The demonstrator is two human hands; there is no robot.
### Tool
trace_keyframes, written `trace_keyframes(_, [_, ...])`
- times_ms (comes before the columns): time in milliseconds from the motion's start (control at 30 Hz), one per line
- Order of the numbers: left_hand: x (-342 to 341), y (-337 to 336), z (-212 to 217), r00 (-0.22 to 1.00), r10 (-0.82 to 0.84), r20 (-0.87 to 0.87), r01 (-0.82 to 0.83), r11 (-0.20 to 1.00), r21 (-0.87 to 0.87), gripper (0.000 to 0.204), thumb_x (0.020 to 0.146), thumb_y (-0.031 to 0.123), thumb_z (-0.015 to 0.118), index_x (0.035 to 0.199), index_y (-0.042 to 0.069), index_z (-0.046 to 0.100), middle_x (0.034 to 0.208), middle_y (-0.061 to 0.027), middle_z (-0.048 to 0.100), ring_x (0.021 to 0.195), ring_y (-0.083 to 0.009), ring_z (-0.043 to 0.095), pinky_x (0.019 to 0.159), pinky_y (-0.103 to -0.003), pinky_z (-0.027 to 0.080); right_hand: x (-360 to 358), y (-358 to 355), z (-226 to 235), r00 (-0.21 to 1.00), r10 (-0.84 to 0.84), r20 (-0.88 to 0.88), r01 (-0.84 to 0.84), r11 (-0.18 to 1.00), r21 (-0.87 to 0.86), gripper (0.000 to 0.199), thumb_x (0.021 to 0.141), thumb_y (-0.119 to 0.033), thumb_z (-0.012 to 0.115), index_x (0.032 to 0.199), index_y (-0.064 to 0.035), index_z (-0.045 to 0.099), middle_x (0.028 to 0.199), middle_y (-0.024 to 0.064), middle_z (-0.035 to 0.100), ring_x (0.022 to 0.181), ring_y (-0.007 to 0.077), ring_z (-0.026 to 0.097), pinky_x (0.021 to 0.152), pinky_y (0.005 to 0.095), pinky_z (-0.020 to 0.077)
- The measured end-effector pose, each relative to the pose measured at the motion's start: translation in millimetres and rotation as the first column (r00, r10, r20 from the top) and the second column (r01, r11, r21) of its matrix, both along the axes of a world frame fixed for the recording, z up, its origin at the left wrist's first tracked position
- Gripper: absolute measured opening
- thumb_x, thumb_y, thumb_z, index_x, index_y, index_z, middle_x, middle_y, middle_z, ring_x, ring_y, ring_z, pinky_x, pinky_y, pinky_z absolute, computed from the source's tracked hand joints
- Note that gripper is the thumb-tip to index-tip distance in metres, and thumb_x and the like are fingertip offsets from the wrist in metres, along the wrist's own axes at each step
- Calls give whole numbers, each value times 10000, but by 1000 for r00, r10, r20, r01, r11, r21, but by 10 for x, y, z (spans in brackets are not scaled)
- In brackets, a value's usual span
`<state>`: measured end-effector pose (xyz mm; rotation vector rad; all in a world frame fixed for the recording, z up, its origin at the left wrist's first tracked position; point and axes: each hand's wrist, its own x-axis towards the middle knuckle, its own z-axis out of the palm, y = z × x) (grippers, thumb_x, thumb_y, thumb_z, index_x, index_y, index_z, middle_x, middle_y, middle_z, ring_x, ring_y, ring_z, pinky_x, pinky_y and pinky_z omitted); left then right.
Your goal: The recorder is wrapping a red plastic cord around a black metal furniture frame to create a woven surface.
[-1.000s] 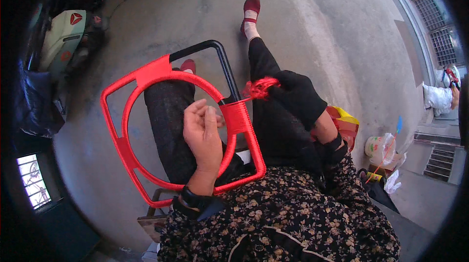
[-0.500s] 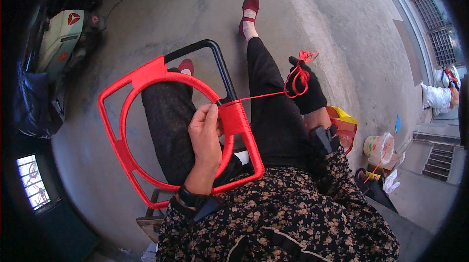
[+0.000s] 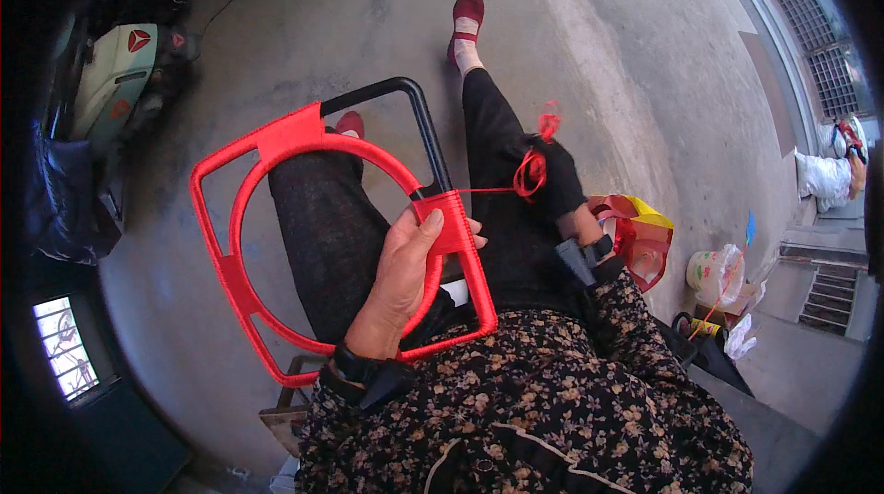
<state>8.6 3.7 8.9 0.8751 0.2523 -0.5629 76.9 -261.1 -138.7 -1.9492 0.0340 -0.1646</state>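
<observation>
Red cord-wrapped ring-in-square frame [image 3: 276,245] lies across the lap, long side running left to right. Left hand [image 3: 405,264] clenches its right upright. A taut red cord [image 3: 488,189] runs rightward to the gloved right hand [image 3: 552,183], apparently gripping the coiled cord.

The ring opening of the red frame [image 3: 313,245] is blocked from below by the lap. The left hand [image 3: 405,273] is closed on the frame's right side. A taut red cord [image 3: 493,189] spans the gap to the gloved right hand [image 3: 552,183], barring passage there. Bare concrete floor [image 3: 304,43] lies open ahead. Bags [image 3: 640,236] crowd the right; a scooter [image 3: 110,80] stands far left.
</observation>
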Motion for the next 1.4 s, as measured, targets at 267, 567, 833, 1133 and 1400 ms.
trace_keyframes(267, [7, -64, 5, 999, -15, 45, 12, 998, 57, 333, 995, 295, 395, 1178, 20, 440, 991, -168, 624, 863, -244, 652, 777, -391, 536, -88, -569, 551, 959, -280, 32, 262, 846, -463, 290, 871, -146, 531, 1136, -35, 574, 987, 113, 629, 881, 242, 616, 764, 321, 484])
trace_keyframes(567, [-24, 30, -97, 848, 518, 114, -517, 855, -41, 330, 978, 319, 403, 1203, 102, 511, 1071, -64, 609, 921, -176, 599, 787, -334, 477, -52, 1152, 1834, 615, 621, 486, -131, 688, -714, 267, 890, -168, 524, 1112, -27, 573, 970, 123, 618, 818, 223, 624, 688, 316, 498])
trace_keyframes(833, [-28, 125, -347, 900, 429, 71, -435, 893, 116, 239, 948, 116, 470, 1166, 48, 542, 1044, -39, 616, 909, -129, 604, 779, -277, 492, -71, 964, 1485, 922, 383, -53, -372, 917, 148, 269, 941, -225, 490, 1090, -16, 572, 917, 108, 617, 719, 180, 627, 607, 282, 501])
trace_keyframes(1133, [9, 61, -393, 924, 353, 146, -382, 867, 321, 162, 883, 48, 598, 1041, 12, 616, 958, -32, 624, 854, -92, 578, 757, -237, 470, 145, 897, 1099, 526, 725, -444, -546, 689, 478, 289, 906, -180, 541, 1122, 9, 574, 931, 103, 648, 783, 182, 621, 729, 301, 497])
trace_keyframes(1400, [36, 45, -482, 914, 382, 134, -404, 830, 386, 194, 855, 18, 614, 1050, 20, 611, 953, -32, 623, 837, -94, 586, 732, -241, 475, 92, 1039, 973, 623, 670, -404, -559, 743, 368, 341, 868, -180, 606, 1159, -7, 568, 881, 58, 646, 665, 128, 587, 600, 273, 493])
